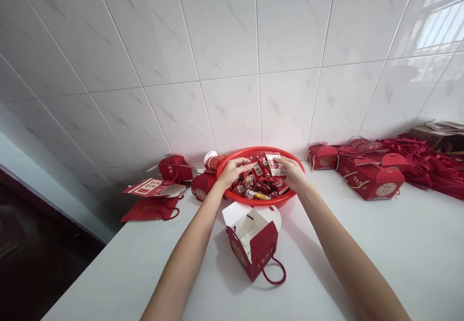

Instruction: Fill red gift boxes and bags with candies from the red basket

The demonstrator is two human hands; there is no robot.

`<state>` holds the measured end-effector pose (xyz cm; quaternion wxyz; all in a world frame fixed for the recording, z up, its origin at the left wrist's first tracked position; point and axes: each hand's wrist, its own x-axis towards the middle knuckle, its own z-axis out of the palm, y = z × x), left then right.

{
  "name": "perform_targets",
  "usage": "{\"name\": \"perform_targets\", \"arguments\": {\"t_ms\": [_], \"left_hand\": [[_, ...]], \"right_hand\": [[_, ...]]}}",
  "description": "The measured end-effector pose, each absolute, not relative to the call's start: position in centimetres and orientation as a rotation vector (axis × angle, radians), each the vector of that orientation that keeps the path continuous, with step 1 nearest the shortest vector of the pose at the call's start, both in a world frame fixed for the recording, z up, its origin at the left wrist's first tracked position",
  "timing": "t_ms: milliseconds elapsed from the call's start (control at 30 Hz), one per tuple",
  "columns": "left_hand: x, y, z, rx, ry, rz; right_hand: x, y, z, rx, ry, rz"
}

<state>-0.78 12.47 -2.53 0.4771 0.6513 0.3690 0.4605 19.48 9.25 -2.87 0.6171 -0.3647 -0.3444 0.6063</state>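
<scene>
Both hands are over a red plastic basket point(232, 196) holding many small wrapped candies point(255, 183). At its left side my left hand point(234, 171) pinches a small red candy packet point(257, 168) between thumb and fingers. On the right, my right hand point(293, 173) grips a white and red printed packet point(275, 165). In front of the basket stands a red gift box point(264, 248), its white-lined flaps open upward. A dark red rope handle point(277, 280) hangs from its near side. The part of its inside that shows is bare white.
Left on the white table point(152, 263) lie flat red cartons point(152, 208) and several folded boxes point(176, 169). Closed red boxes point(377, 176) stand at the right, beside a heap of red ribbon point(427, 166). A tiled wall point(232, 108) rises behind the basket.
</scene>
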Motion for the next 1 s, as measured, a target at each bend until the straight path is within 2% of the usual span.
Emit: {"name": "perform_targets", "arguments": {"t_ms": [300, 500, 767, 1000], "left_hand": [[0.1, 8.7, -1.6, 1.247, 0.818, 1.269], [-0.5, 5.6, -0.4, 1.290, 0.852, 1.253], [-3.3, 3.1, 0.3, 1.480, 0.953, 0.902], [-3.8, 0.9, 2.2, 1.776, 0.828, 0.495]], "right_hand": [[19.5, 6.9, -0.8, -0.794, -1.023, 1.473], [19.4, 4.6, 0.6, -0.790, -1.253, 1.460], [19.8, 1.8, 1.7, -0.857, -1.742, 1.306], [19.6, 0.4, 2.4, -0.883, -1.832, 1.155]]}}
